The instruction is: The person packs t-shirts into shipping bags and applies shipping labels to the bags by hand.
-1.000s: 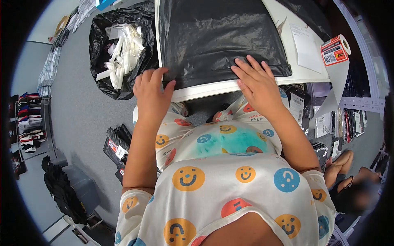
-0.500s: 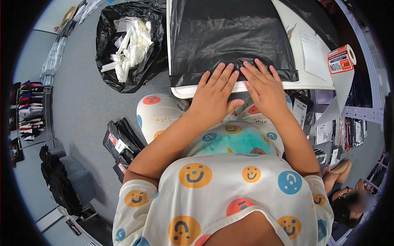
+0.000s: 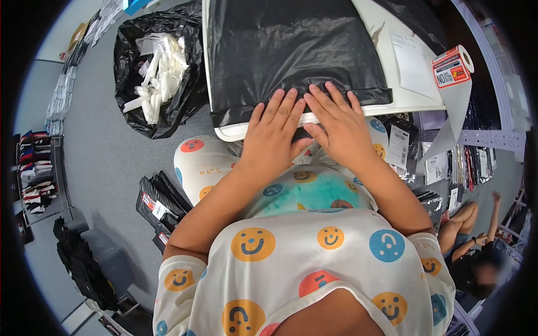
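Observation:
A black plastic mailing bag point(image 3: 286, 50) lies flat on a white table point(image 3: 400, 103), its near edge folded over in a strip. My left hand point(image 3: 273, 126) lies palm down on that folded edge, fingers spread. Beside it my right hand point(image 3: 338, 124) presses on the same edge, its fingers stretched out too. Both thumbs stick out toward each other past the table's front edge. Nothing is gripped in either hand. A white paper sheet point(image 3: 412, 67) rests on the table to the right of the bag.
A roll of red-and-white labels point(image 3: 453, 67) sits at the table's right edge, its strip trailing down. Left of the table stands a black bag of white scraps point(image 3: 159, 78). Packed black parcels point(image 3: 159, 204) lie on the floor. Another person point(image 3: 476, 263) sits at lower right.
The view has shifted, so the table and bag appear further left. Both hands stay flat on the folded edge. The other person's arm has risen at the right.

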`<state>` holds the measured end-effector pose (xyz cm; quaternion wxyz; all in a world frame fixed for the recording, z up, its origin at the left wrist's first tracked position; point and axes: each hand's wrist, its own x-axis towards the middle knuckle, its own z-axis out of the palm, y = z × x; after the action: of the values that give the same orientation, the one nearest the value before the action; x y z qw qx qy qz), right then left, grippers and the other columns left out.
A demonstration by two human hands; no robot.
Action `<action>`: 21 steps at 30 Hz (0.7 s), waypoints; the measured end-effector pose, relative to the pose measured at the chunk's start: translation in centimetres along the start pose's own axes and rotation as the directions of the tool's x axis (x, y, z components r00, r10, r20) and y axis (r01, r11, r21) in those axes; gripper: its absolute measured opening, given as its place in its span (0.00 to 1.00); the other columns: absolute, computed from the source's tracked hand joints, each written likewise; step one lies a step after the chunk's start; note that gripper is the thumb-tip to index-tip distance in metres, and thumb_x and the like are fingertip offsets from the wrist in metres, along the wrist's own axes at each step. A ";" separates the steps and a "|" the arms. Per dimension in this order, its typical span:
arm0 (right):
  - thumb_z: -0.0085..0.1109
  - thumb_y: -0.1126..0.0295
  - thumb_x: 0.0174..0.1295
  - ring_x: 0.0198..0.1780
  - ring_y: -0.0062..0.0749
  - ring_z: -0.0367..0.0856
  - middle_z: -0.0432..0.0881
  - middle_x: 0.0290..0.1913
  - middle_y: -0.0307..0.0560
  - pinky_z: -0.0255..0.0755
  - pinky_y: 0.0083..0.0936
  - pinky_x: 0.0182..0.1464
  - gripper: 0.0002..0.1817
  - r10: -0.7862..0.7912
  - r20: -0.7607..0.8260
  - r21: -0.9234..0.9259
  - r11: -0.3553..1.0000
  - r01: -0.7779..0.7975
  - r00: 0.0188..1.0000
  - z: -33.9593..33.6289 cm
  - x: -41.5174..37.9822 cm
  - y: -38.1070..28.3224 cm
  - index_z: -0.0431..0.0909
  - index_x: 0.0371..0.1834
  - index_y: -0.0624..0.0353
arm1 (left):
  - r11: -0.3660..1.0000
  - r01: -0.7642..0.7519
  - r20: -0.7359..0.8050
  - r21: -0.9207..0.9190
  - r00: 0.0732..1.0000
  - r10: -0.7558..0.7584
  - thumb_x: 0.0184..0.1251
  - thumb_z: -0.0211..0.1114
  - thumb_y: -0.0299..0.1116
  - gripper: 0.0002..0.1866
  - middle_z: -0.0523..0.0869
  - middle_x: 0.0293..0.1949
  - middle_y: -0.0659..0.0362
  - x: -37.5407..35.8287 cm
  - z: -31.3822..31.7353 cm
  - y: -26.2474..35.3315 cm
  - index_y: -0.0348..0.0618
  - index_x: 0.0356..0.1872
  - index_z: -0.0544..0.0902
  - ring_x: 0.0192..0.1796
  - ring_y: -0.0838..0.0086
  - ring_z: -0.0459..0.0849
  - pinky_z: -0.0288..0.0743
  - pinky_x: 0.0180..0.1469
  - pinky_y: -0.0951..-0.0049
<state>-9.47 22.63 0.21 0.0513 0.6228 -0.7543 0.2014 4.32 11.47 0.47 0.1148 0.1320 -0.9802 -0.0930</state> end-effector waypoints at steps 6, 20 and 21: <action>0.52 0.50 0.56 0.64 0.38 0.62 0.67 0.61 0.43 0.52 0.46 0.62 0.28 0.128 -0.014 -0.112 0.985 -0.129 0.992 -1.3 -1.4 2.5 0.69 0.57 0.55 | 0.997 0.082 0.017 0.014 0.996 -0.082 0.53 0.62 0.45 0.35 0.62 0.65 0.53 -1.6 -1.2 -1.5 0.43 0.62 0.64 0.67 0.61 0.58 0.52 0.64 0.58; 0.51 0.49 0.57 0.69 0.41 0.52 0.60 0.66 0.44 0.45 0.51 0.64 0.31 0.284 -0.086 -0.119 0.949 -0.293 0.955 -6.1 -4.4 10.6 0.63 0.62 0.50 | 0.958 0.244 0.039 0.153 0.967 -0.253 0.55 0.62 0.44 0.36 0.60 0.66 0.56 -6.1 -3.1 -5.5 0.43 0.64 0.61 0.68 0.61 0.56 0.47 0.64 0.50; 0.52 0.48 0.56 0.70 0.43 0.50 0.58 0.67 0.44 0.44 0.52 0.65 0.34 0.277 -0.146 -0.159 0.941 -0.299 0.950 -6.5 -4.7 12.4 0.60 0.64 0.50 | 0.964 0.233 0.027 0.127 0.971 -0.238 0.57 0.59 0.47 0.35 0.61 0.66 0.55 -6.1 -3.2 -5.6 0.42 0.64 0.60 0.68 0.61 0.56 0.45 0.64 0.49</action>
<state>-21.46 31.13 1.67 0.1229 0.4851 -0.8477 0.1759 12.12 7.41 1.10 0.0741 0.2524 -0.9636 -0.0481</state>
